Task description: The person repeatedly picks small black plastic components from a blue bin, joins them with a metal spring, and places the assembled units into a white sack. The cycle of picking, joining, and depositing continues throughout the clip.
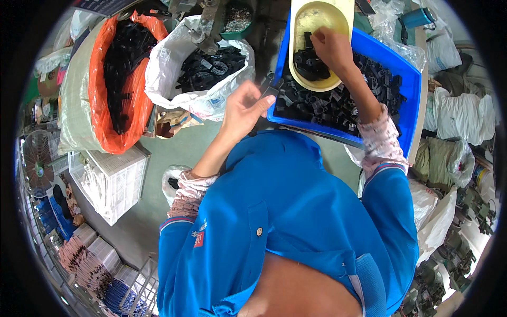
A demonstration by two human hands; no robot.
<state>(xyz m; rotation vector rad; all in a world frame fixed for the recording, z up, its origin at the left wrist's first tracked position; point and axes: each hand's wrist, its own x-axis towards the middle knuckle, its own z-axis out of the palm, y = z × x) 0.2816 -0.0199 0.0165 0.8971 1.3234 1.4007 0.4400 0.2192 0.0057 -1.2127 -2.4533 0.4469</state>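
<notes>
My left hand pinches a small black plastic part between thumb and fingers, by the near left corner of a blue bin. That bin holds many loose black plastic parts. Over its far side sits a yellow oblong tray with a small heap of black parts in it. Inside the tray, the fingers of my right hand are curled closed above the heap. A black strip shows beside the fingertips, but I cannot tell whether they grip it.
Left of the bin stands a white sack of black parts, beside a larger sack with an orange liner. A metal fixture and a green container are behind. A white crate stands on the floor; a blue cup is far right.
</notes>
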